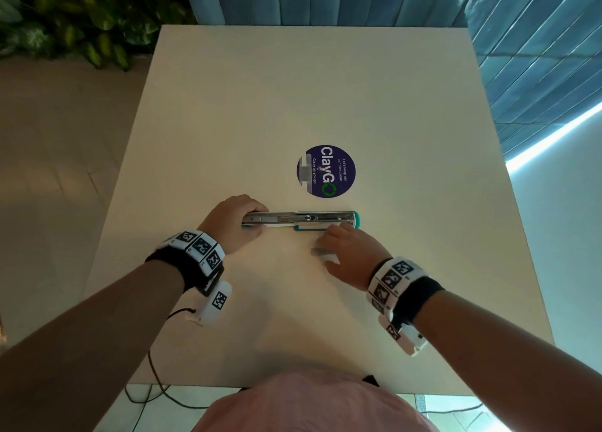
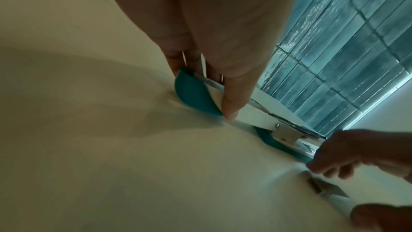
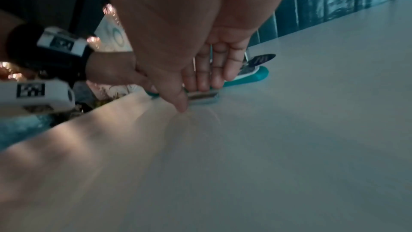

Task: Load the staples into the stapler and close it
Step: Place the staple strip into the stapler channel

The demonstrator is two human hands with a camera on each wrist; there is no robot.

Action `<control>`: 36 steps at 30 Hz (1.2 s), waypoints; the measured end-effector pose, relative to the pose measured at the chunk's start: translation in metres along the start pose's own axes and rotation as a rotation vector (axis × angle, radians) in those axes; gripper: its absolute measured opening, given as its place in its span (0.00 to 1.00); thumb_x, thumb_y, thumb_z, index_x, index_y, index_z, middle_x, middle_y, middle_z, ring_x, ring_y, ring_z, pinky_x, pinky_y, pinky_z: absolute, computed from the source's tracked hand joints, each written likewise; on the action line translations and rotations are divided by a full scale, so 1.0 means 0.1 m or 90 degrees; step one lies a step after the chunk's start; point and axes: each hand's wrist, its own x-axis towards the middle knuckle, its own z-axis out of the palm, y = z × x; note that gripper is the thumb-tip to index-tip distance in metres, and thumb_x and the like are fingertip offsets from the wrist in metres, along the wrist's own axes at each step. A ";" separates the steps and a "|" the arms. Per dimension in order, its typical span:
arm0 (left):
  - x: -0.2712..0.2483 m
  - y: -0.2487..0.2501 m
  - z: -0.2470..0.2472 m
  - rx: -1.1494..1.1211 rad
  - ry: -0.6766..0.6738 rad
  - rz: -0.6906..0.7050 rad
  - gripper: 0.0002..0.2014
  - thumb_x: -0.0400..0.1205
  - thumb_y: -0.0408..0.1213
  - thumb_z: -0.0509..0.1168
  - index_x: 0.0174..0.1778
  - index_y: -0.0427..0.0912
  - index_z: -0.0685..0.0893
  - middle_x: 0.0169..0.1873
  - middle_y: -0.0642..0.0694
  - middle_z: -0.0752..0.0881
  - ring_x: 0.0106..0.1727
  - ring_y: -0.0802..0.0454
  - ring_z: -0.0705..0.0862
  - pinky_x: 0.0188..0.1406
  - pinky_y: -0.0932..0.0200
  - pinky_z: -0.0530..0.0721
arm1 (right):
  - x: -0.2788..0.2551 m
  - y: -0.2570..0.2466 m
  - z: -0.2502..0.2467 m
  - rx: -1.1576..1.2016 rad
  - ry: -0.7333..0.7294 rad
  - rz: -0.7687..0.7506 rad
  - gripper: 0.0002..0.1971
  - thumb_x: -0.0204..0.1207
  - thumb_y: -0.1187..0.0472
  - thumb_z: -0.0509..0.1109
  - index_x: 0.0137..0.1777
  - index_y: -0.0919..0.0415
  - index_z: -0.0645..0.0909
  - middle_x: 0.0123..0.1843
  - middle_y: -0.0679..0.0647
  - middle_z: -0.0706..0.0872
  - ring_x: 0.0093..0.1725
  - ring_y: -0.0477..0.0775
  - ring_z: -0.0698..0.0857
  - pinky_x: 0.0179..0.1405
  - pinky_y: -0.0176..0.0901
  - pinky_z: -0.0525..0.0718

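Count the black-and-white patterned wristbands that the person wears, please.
2. The left wristband sits on the left wrist, close to one end of the stapler; the right wristband sits on the right wrist. None seems hidden.

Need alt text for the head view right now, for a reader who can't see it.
An opened teal and white stapler lies flat on a pale table, its metal channel exposed. The left hand grips its left end; the right hand reaches over a staple strip just in front. A round ClayGo sticker lies behind.
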 end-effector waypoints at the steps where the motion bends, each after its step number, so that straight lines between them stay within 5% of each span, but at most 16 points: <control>1: 0.00 0.00 -0.01 -0.002 -0.004 0.000 0.12 0.71 0.36 0.72 0.51 0.46 0.85 0.42 0.51 0.84 0.44 0.50 0.81 0.44 0.59 0.74 | 0.00 0.00 0.03 0.003 -0.001 -0.001 0.17 0.74 0.58 0.66 0.63 0.54 0.79 0.62 0.55 0.80 0.61 0.58 0.76 0.64 0.52 0.78; 7: -0.01 -0.01 0.00 -0.009 0.005 -0.005 0.13 0.71 0.36 0.73 0.51 0.48 0.85 0.40 0.53 0.82 0.43 0.51 0.81 0.42 0.62 0.73 | 0.04 -0.02 0.01 -0.001 0.018 0.005 0.11 0.76 0.62 0.62 0.56 0.59 0.81 0.55 0.58 0.82 0.57 0.59 0.78 0.59 0.55 0.82; 13: -0.02 -0.04 0.02 -0.022 0.011 0.001 0.13 0.71 0.36 0.73 0.51 0.49 0.85 0.42 0.49 0.86 0.44 0.50 0.82 0.44 0.61 0.76 | 0.14 0.08 -0.28 0.047 0.183 0.005 0.06 0.73 0.61 0.65 0.48 0.59 0.80 0.48 0.55 0.82 0.47 0.53 0.76 0.44 0.42 0.78; 26: 0.00 -0.04 0.01 -0.008 0.009 -0.002 0.13 0.71 0.37 0.72 0.51 0.50 0.85 0.39 0.54 0.83 0.43 0.52 0.81 0.40 0.72 0.70 | 0.27 0.16 -0.40 -0.035 0.105 0.032 0.08 0.74 0.60 0.63 0.50 0.58 0.82 0.49 0.54 0.83 0.47 0.52 0.75 0.48 0.45 0.80; 36: -0.01 -0.02 0.00 -0.014 0.003 -0.002 0.13 0.71 0.36 0.72 0.51 0.50 0.85 0.40 0.52 0.85 0.44 0.51 0.82 0.44 0.59 0.74 | 0.30 0.12 -0.50 -0.029 0.041 0.066 0.13 0.76 0.62 0.59 0.49 0.55 0.86 0.45 0.53 0.80 0.46 0.52 0.76 0.40 0.42 0.72</control>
